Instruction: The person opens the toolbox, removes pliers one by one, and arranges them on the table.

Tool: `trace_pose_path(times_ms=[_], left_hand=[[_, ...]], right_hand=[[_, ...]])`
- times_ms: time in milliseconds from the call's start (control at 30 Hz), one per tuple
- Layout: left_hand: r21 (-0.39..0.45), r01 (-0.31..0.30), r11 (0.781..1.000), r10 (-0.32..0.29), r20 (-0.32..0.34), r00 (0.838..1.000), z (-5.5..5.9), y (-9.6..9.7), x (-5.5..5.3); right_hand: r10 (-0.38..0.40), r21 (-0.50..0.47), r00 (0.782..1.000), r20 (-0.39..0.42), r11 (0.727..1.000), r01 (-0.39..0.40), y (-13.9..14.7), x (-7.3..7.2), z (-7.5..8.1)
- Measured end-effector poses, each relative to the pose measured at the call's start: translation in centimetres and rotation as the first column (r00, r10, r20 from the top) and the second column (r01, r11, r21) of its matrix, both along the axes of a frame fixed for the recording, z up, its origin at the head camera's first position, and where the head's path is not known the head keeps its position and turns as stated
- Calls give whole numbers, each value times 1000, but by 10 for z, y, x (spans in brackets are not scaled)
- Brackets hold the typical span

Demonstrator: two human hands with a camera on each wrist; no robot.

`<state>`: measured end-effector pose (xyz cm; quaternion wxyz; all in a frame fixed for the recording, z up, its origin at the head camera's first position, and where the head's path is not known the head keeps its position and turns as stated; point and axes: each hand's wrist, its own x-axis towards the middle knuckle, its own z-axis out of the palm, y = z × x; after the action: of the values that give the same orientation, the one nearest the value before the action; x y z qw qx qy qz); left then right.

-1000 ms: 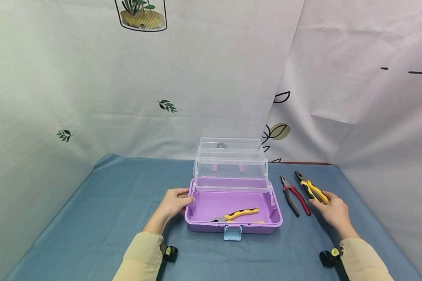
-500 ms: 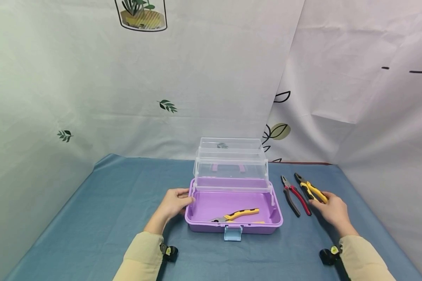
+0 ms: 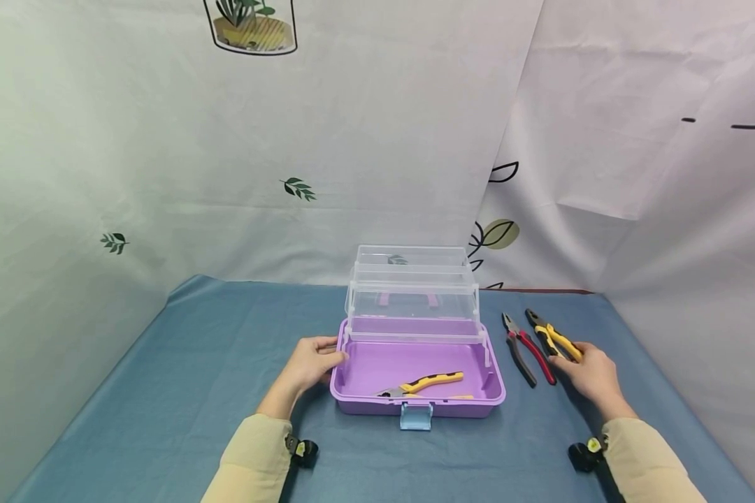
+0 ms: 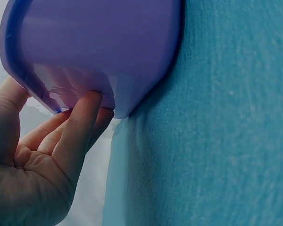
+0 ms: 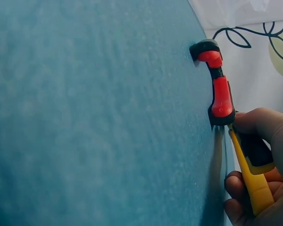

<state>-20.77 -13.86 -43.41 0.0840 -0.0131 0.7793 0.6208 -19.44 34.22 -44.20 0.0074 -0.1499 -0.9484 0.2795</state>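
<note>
My left hand (image 3: 311, 361) grips the left wall of a purple toolbox (image 3: 377, 409), thumb over the rim and fingers against the outside, as the left wrist view shows. The box stands with its clear lid (image 3: 415, 279) raised. Inside lie pliers with yellow-and-black handles (image 3: 437, 381), partly hidden by the front wall. My right hand (image 3: 591, 374) holds a second pair of yellow-and-black pliers (image 3: 554, 335) by the handles, thumb on one side and fingers on the other in the right wrist view. Red-and-black pliers (image 3: 528, 353) lie on the cloth just left of it.
A blue cloth (image 3: 226, 349) covers the table. A light blue latch (image 3: 416, 417) hangs open at the box's front. Pale printed curtains (image 3: 384, 140) stand behind and at both sides of the table.
My right hand and its yellow-and-black pliers have shifted slightly left, toward the red-and-black pair. The left hand and the toolbox stay where they were.
</note>
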Motion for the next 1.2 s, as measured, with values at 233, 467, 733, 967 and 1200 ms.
trace_pose_path(times_ms=[233, 467, 733, 967, 1200], left_hand=[[-16, -3, 1000, 2, -6, 1000, 3, 1, 1], [-38, -12, 999, 13, 4, 1000, 2, 1, 0], [-24, -6, 1000, 6, 0, 1000, 2, 1, 1], [-6, -10, 1000, 10, 1, 1000, 2, 1, 1], [-26, -10, 1000, 10, 4, 1000, -1, 1, -1]], right_hand=[[-6, 11, 999, 35, 1000, 5, -2, -1, 0], [-23, 9, 999, -24, 1000, 23, -5, 0, 1], [0, -15, 1000, 5, 1000, 0, -6, 1, 4], [25, -31, 996, 84, 999, -23, -8, 1, 7], [35, -13, 995, 95, 999, -34, -11, 0, 8]])
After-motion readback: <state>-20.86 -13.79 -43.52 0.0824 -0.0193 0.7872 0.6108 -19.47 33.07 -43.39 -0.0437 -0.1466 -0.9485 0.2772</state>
